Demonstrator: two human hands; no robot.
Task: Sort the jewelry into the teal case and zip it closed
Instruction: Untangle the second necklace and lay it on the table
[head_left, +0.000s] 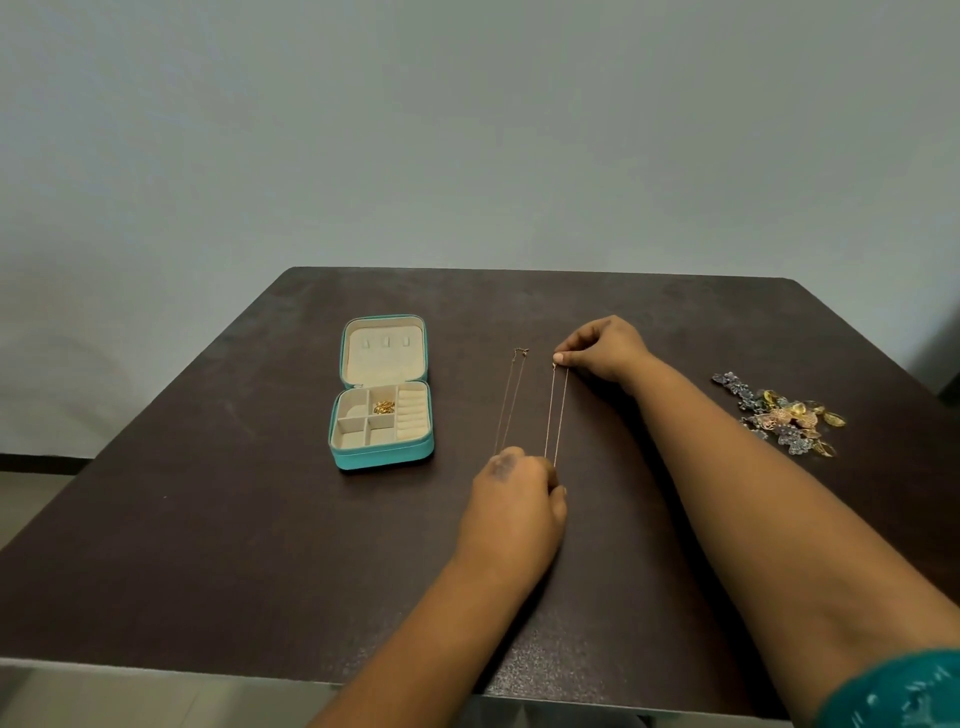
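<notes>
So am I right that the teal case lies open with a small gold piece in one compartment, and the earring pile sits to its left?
Not quite: the head view shows the earring pile far to the right of the teal case. The rest holds.

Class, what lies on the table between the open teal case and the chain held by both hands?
A second thin gold chain, laid out straight on the dark table, in the head view.

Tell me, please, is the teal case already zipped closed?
No, the case lies open on the table, its lid flat back and a small gold piece showing in one compartment.
</notes>
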